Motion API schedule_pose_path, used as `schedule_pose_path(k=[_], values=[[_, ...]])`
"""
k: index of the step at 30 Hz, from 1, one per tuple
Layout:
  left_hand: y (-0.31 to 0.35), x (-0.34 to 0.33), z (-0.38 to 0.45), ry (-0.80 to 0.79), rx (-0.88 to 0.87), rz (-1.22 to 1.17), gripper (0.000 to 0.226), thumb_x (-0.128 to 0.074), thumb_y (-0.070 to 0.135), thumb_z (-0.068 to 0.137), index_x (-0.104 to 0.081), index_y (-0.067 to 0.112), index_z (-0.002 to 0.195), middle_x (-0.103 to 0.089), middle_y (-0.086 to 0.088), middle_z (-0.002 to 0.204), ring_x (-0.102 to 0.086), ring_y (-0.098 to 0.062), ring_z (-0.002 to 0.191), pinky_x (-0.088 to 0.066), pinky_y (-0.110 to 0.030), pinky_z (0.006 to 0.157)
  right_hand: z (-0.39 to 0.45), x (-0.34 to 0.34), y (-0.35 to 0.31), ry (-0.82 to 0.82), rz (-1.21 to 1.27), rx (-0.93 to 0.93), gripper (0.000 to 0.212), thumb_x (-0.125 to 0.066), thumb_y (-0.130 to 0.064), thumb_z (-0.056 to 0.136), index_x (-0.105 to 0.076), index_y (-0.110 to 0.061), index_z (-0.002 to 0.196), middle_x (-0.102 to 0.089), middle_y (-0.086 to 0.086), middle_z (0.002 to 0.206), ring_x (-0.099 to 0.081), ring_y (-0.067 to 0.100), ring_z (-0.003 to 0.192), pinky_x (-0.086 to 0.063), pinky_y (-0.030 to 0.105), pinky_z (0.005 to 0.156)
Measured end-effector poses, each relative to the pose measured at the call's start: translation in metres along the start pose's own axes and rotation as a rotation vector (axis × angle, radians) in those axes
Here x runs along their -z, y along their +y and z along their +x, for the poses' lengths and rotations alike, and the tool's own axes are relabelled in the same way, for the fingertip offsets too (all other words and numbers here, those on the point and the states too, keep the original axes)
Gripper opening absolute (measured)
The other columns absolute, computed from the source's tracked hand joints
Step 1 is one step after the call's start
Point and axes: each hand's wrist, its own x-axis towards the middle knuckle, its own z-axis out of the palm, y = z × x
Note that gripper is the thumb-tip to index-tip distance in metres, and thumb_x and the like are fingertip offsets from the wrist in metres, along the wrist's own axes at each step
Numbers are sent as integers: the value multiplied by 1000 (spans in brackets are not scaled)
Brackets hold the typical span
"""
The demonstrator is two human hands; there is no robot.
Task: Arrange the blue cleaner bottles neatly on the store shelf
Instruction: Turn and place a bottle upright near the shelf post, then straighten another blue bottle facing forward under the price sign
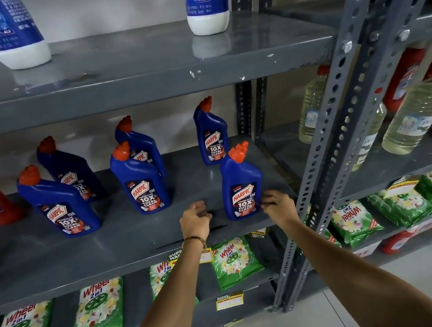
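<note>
Head view shows a grey metal shelf (142, 240) carrying 6 blue cleaner bottles with red caps. 5 stand further back; the nearest bottle (241, 184) stands upright at the front edge, right of centre. Right hand (278, 205) has curled fingertips touching its lower right side. Left hand (195, 220) hovers loosely curled just left of it, apart, holding nothing. A thin bangle (193, 241) circles the left wrist.
</note>
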Motion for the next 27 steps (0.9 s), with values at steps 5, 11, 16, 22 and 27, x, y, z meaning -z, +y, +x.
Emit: schedule_pose_path(k=[5, 11, 16, 22, 27], values=[[-12, 35, 0, -14, -23, 26, 34, -68, -1, 76, -62, 1, 109, -67, -18, 113, -63, -26, 104, -42, -22, 87, -24, -14, -6, 124, 16, 0, 41, -49, 7, 79, -58, -2, 118, -69, 16, 112, -62, 29, 106, -51, 41, 94], [-32, 98, 0, -49, -45, 75, 32, -68, 6, 78, -62, 1, 109, -68, -18, 112, -63, -26, 103, -43, -24, 89, -80, -57, -16, 363, 124, -84, 40, -49, 5, 80, -53, -3, 119, -62, 19, 115, -56, 29, 101, -43, 36, 85], [-43, 135, 4, -43, -43, 94, 34, -68, 8, 79, -61, 1, 111, -67, -17, 114, -61, -26, 105, -44, -27, 91, -108, -96, -27, 389, 110, -99, 36, -44, 4, 82, -54, -4, 115, -59, 15, 101, -52, 25, 90, -36, 29, 74], [-44, 160, 24, -12, -11, 67, 37, -69, 13, 78, -60, 4, 113, -67, -15, 115, -61, -27, 108, -46, -35, 97, -104, -146, -64, 120, 61, 67, 29, -55, -4, 85, -61, -6, 112, -68, 14, 109, -57, 17, 88, -41, 25, 74], [-36, 171, 45, 11, 15, 23, 44, -70, 13, 78, -56, 4, 118, -63, -15, 121, -58, -25, 111, -43, -29, 93, -65, -183, -97, -21, 38, 128, 38, -58, -7, 86, -55, -6, 124, -62, 13, 124, -58, 22, 111, -42, 23, 86]])
